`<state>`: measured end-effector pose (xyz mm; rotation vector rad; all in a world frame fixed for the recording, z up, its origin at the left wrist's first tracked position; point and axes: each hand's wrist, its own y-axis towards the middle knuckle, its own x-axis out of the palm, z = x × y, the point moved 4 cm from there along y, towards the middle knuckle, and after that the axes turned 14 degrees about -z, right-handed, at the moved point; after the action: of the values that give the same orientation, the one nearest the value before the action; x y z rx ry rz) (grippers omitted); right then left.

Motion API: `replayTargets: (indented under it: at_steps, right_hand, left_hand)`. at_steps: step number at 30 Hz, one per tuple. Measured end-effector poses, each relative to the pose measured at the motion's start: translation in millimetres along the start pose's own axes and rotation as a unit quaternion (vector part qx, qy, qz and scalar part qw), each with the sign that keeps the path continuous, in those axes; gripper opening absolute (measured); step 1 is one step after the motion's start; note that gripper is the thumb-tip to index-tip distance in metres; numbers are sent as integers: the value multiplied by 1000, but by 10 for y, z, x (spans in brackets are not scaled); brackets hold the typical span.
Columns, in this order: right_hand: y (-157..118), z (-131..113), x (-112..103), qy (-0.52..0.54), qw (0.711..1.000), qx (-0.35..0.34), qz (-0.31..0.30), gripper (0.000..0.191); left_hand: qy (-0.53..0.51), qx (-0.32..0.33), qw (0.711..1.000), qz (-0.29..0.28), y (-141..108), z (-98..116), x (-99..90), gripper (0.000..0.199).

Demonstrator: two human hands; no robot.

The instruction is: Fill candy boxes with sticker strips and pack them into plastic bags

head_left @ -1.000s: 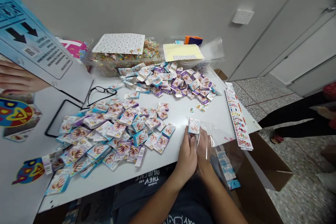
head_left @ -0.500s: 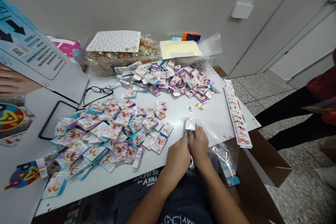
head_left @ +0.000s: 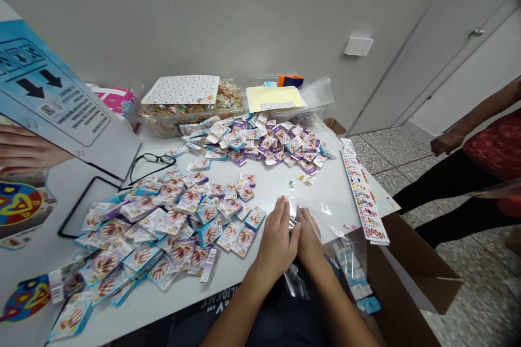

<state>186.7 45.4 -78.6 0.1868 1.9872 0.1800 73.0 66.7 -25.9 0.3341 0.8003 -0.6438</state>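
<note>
One clear bag (head_left: 292, 211) — between both grips (head_left: 277, 239) (head_left: 310, 241)

I count two heaps of small white, blue and purple cardboard boxes (head_left: 179, 222), dozens in all, too overlapped for an exact number. There are two clear plastic tubs (head_left: 163, 127), one pair of black-framed glasses (head_left: 158, 159), one yellow paper sheet (head_left: 272, 98) and one white rectangular wall plate (head_left: 359, 46). The worker shows two bare hands, left hand (head_left: 279, 238) and right hand (head_left: 309, 239); another person in a red top (head_left: 494, 143) shows one.
</note>
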Motion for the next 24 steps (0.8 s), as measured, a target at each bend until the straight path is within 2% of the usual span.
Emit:
replayTargets:
  at_steps: [4,10,18,21,24]
  right_hand:
    - [38,2,-38,52,998,9,-25,39]
    - [260,-41,-74,85,995,22,-45,29]
    - [519,203,-239,119,989,35,-87,26]
    - [477,219,-361,131,983,-3,-130,23]
    - [229,156,-669,134,970,-50,-197,22]
  left_hand:
    - [12,-6,1000,-12,-52,64,94,66]
    - [85,-28,996,-10,-12,176,78,74]
    - [133,0,991,-29,48,201,117,81]
    - [131,-13,991,-30,78,221,112,85]
    - [124,-20,992,-27,124,216,81,76]
